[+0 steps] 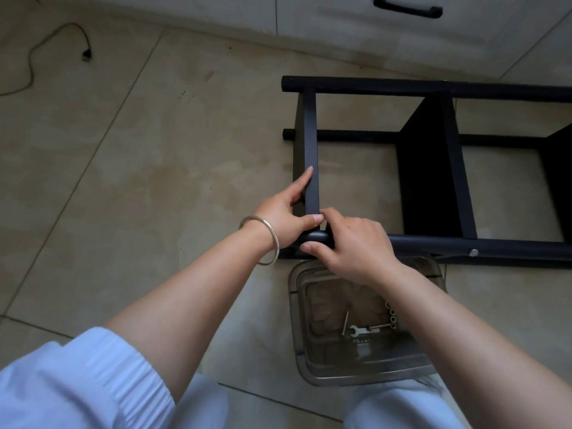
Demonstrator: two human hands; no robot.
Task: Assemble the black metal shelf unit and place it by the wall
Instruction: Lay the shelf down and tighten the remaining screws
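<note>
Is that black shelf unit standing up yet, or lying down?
Lying on its side: the shelf unit's long poles run flat along the floor and its shelf panels stand on edge.

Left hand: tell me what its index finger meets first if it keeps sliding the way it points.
The left hand points its index finger up along the end shelf panel. Going on, it would probably first meet the upper black post where the panel joins it.

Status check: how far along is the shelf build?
Done: the shelf frame lies on its side with panels between the poles and one bolt fitted. In hand: left hand grips the end panel; right hand works at its pole joint. Left: standing it by the wall; spare hardware sits in the clear tray.
</note>
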